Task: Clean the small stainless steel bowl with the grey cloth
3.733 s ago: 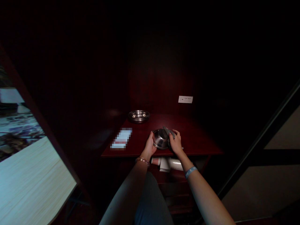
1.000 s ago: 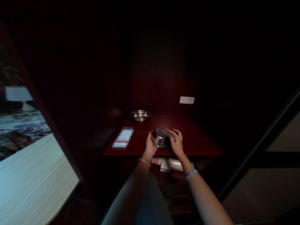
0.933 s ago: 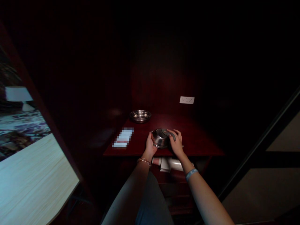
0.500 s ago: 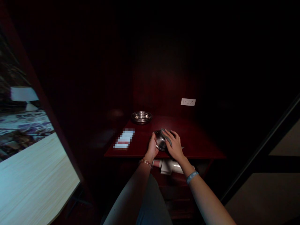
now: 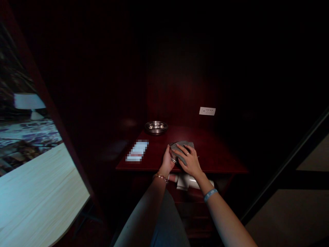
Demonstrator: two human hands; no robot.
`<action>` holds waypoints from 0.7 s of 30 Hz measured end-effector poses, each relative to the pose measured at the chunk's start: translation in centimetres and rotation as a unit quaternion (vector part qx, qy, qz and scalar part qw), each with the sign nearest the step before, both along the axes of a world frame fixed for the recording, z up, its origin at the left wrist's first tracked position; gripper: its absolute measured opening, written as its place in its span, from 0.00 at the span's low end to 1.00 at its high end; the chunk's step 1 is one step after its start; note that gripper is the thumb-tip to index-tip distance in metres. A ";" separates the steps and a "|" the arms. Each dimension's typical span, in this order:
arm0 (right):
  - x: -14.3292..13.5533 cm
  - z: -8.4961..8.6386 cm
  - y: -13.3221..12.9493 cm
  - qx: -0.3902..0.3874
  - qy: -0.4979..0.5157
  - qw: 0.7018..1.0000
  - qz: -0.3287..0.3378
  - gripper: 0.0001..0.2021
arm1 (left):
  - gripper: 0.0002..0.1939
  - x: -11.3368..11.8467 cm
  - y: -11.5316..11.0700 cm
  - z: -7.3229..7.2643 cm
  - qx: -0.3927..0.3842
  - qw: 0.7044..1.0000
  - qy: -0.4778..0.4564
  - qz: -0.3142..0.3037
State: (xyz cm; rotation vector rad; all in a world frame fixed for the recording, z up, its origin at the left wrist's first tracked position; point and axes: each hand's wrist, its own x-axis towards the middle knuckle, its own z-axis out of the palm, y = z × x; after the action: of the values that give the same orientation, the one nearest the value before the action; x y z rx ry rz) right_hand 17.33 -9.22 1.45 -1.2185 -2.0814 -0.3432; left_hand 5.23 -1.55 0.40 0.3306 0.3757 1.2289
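Note:
My left hand [image 5: 167, 161] grips the left rim of a shiny metal bowl [image 5: 173, 158], held just above the front of the dark red shelf [image 5: 151, 161]. Over the bowl lies a grey cloth [image 5: 180, 147], which covers most of it. My right hand [image 5: 189, 158] presses the cloth against the bowl, fingers bent over it. Farther back on the left, a stack of metal bowls [image 5: 156, 127] rests on the shelf. A blurred-out pale rectangle [image 5: 137, 151] lies near the shelf's left edge.
A white socket plate [image 5: 207, 111] is on the back wall. Beneath the shelf lie a white roll [image 5: 194, 181] and a pinkish item [image 5: 172, 178]. At left are a light wooden tabletop [image 5: 43, 195] and a white lamp [image 5: 30, 103]. Dark side walls enclose the shelf.
The grey cloth has spread over the bowl, hiding most of the metal that showed before. My right hand has shifted slightly, its fingers flatter on the cloth. My left hand keeps its hold.

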 end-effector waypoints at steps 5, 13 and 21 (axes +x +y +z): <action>0.3 -0.3 -0.1 0.000 0.010 1.000 0.020 0.22 | 0.15 -0.4 0.1 0.1 -0.036 0.999 -0.011 0.015; 0.8 -0.6 -0.2 0.019 0.071 0.997 0.023 0.16 | 0.17 -0.4 0.8 -0.4 -0.027 0.999 -0.025 0.020; 1.1 -0.9 0.0 0.039 0.107 0.993 -0.004 0.17 | 0.17 -0.4 1.0 -0.4 -0.026 0.999 -0.039 0.022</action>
State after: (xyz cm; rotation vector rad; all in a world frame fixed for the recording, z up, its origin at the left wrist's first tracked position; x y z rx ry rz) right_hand 18.41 -9.23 0.57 -1.1633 -1.8625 -0.2816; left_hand 4.86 -0.56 0.01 0.2304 0.3483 1.2689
